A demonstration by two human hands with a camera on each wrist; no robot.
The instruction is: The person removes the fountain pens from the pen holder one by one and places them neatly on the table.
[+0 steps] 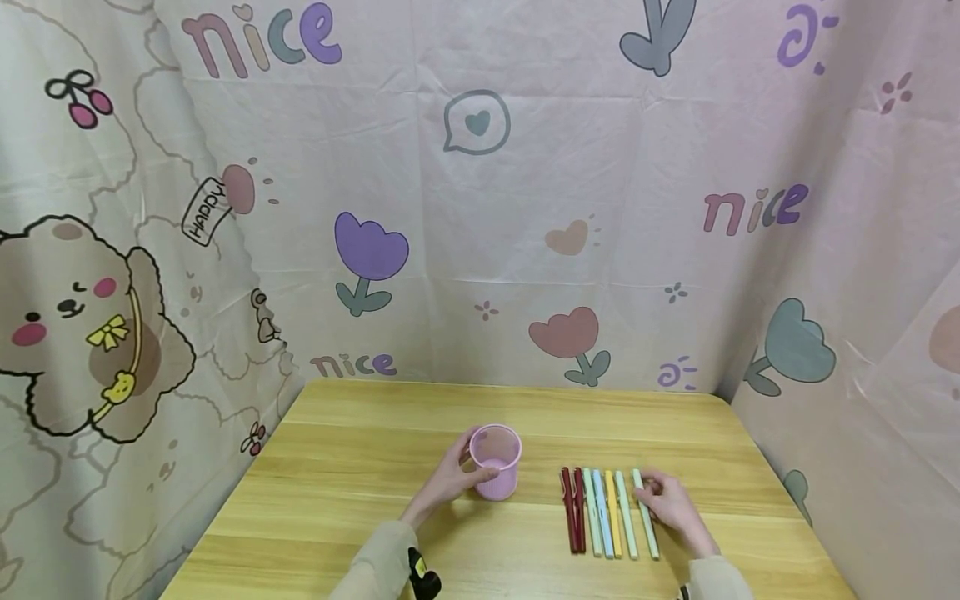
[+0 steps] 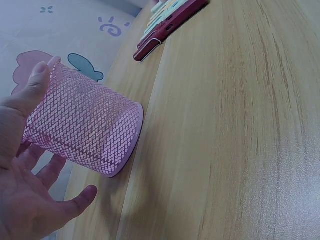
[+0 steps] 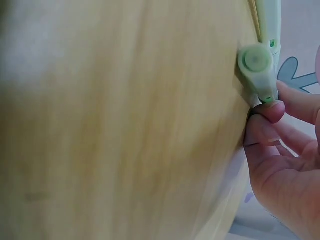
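Note:
A pink mesh pen holder (image 1: 497,483) stands upright on the wooden table, and my left hand (image 1: 453,473) grips it from the left. The left wrist view shows the thumb by the rim of the pen holder (image 2: 85,120), with some fingers behind its wall. To the right lies a row of pens: two dark red pens (image 1: 573,512), then light green, light blue (image 1: 602,512), yellow (image 1: 613,512) and light green (image 1: 627,512). Slightly apart at the right end is another light green pen (image 1: 647,521). My right hand (image 1: 669,502) pinches this pen (image 3: 267,75) near its far end.
The wooden table (image 1: 375,425) has its back edge against a patterned curtain (image 1: 480,217), which also hangs along both sides. Bare wood lies left of the pen holder and beyond the pens.

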